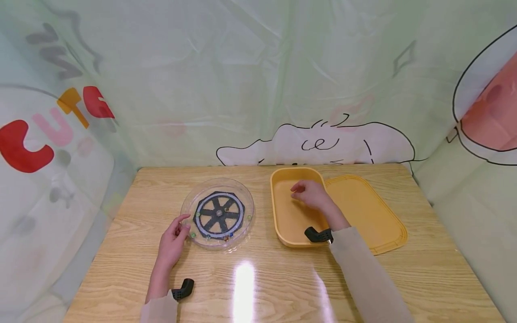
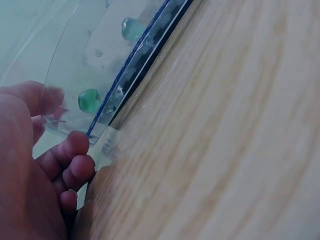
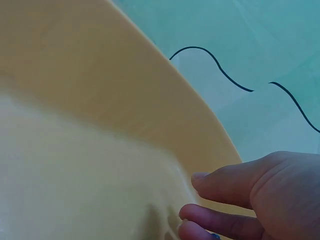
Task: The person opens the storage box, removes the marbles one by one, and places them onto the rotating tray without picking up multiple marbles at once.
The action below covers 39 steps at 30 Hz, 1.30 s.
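Observation:
A clear round dish (image 1: 186,202) with a dark spoked wheel design holds several glass marbles, among them a green marble (image 2: 90,100). At its left rim my left hand (image 1: 173,242) pinches the edge with thumb and curled fingers. Over the yellow box (image 1: 278,215) my right hand (image 1: 313,195) hangs with bent fingers, inside the walls and off the floor. A small blue marble (image 3: 215,236) shows at the bottom of the right wrist view, held among the curled fingers and mostly hidden.
Right of the box lies a flat yellow lid (image 1: 363,215), partly beneath the right forearm. Both stand on a wood-grain table (image 1: 282,278). Printed curtains (image 1: 202,80) rise behind the table and along both sides.

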Available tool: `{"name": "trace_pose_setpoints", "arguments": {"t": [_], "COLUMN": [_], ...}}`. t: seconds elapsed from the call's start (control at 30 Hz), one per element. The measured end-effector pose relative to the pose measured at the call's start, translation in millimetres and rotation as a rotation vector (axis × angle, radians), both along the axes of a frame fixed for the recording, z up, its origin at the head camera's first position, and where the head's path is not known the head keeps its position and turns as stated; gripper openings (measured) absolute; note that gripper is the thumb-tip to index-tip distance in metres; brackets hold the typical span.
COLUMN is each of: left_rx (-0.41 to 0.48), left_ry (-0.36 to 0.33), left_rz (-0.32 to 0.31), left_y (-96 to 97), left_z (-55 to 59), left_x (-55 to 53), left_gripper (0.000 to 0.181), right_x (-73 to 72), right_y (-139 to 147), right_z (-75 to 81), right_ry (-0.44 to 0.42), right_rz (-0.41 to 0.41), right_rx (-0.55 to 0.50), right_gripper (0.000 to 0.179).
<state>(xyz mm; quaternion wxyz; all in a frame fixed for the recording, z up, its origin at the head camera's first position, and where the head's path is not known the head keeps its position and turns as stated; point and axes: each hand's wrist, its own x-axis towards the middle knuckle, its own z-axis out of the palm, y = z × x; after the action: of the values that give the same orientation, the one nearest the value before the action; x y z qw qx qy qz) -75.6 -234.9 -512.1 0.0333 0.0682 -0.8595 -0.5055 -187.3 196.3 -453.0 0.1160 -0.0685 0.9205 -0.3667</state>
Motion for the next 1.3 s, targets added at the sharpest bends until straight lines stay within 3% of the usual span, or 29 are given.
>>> {"name": "trace_pose_setpoints", "arguments": {"t": [0.27,0.57,0.9,1.3], "left_rx": [-0.008,-0.007,-0.011,-0.013], "left_ry": [0.002,0.016,0.008,0.002], "left_rz": [-0.003,-0.006,-0.003,-0.002], "left_y": [0.2,0.4,-0.4,-0.9], "left_z": [0.7,0.9,-0.9,-0.4], "left_x": [0.0,-0.9,-0.2,-0.4], "left_gripper": [0.031,0.031,0.031,0.031], "right_x": [-0.2,1.3,-1.3,-15.9], "right_y": [0.4,0.9,0.7,-0.1], "right_z": [1.1,2.2,0.9,0.9], "right_ry": [-0.039,-0.02,0.006,0.032], "right_rz": [0.0,0.02,-0.056,-0.055], "right_rx": [-0.015,-0.04,-0.074,-0.033], "right_gripper": [0.024,0.026,0.026,0.031]}}
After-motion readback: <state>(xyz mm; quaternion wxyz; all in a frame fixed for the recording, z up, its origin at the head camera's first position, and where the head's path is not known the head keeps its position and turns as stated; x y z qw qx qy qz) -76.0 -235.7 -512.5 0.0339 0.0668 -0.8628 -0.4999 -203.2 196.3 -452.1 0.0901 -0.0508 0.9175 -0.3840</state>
